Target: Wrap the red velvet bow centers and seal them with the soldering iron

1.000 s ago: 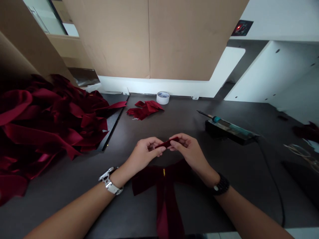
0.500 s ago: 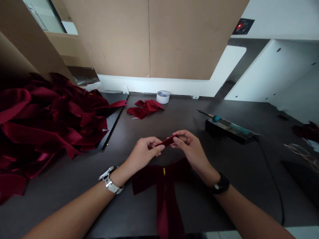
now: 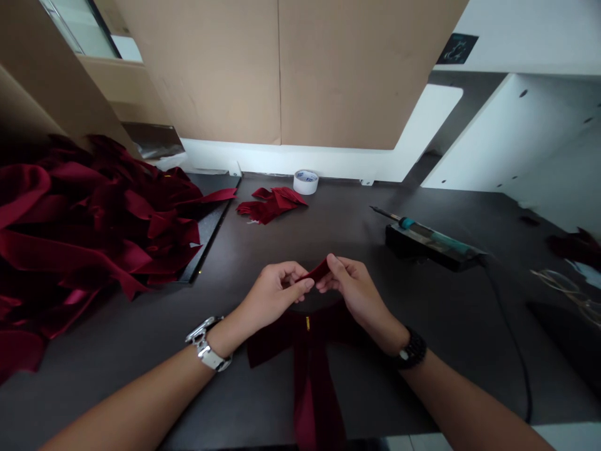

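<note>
Head view: while both hands are meeting above the desk (image 3: pixel 211 394), a short dark red strip (image 3: pixel 317 271) is stretching between them, slanting up toward the right hand.
Left hand (image 3: pixel 275 293): holding the strip's lower end, thumb and fingers pinching narrow.
Right hand (image 3: pixel 360 289): holding the upper end, thumb pressing on top, fingers curling below.
Strip: hanging in the air just beyond the bow's middle, not touching the desk.
Bow (image 3: pixel 312 382): lying on the desk below the hands, wings spreading left and right, tails running toward the near edge; right wing partly hiding behind the right hand and wrist.
Yellow band (image 3: pixel 308 323): sitting at the bow's middle.
Wrists: left wearing a watch (image 3: pixel 206 344) with a pale strap, right wearing a black bracelet (image 3: pixel 413 349).
Ribbon pile (image 3: pixel 94 232): heaping at left, partly covering a black board (image 3: pixel 210 227).
Ribbon pieces (image 3: pixel 273 205): bunching beyond the hands, near the tape roll (image 3: pixel 305 183), which is resting by the back panel.
Soldering iron (image 3: pixel 407 223): resting on a black box (image 3: pixel 420 246) at right, tip pointing left; cord (image 3: pixel 514 347) trailing toward the near edge.
Glasses (image 3: pixel 558 283): lying far right.
Cardboard (image 3: pixel 338 75): covering the back.
</note>
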`<control>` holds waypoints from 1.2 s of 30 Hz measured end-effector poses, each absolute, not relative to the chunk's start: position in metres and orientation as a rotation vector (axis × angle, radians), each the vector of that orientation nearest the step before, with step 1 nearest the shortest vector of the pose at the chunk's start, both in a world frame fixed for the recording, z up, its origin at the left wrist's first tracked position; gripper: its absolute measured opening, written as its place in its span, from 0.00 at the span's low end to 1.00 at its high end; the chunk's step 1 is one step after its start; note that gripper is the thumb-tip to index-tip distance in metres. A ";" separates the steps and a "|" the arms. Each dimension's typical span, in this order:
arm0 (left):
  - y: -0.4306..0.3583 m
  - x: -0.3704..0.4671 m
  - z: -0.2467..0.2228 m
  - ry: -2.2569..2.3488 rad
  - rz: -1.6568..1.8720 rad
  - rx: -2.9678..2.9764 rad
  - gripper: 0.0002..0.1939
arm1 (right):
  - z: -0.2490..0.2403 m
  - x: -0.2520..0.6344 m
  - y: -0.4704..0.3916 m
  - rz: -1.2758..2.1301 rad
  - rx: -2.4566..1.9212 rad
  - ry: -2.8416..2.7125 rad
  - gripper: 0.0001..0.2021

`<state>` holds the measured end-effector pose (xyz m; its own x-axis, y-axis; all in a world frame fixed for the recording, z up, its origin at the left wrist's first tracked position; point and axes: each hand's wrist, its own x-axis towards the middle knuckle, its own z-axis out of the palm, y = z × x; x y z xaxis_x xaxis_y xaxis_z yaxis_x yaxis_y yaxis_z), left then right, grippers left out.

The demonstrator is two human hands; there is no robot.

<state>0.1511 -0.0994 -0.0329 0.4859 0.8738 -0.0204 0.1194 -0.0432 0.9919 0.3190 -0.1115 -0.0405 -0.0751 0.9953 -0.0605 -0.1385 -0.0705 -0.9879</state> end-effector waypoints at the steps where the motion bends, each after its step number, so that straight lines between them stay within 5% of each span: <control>1: -0.099 0.151 -0.033 0.903 0.768 1.498 0.10 | -0.041 0.319 -0.111 1.396 -1.098 -1.100 0.24; 14: -0.100 0.149 -0.033 0.924 0.831 1.585 0.11 | -0.036 0.322 -0.112 1.343 -1.096 -1.269 0.13; 20: -0.093 0.124 -0.019 0.692 0.242 2.232 0.22 | -0.032 0.339 -0.109 1.525 -1.036 -1.177 0.13; 24: -0.089 0.121 -0.020 0.638 0.225 2.273 0.12 | -0.024 0.341 -0.112 1.872 -0.901 -1.506 0.12; 36: -0.093 0.131 -0.027 0.763 0.376 1.658 0.08 | -0.024 0.337 -0.114 1.695 -0.991 -1.693 0.13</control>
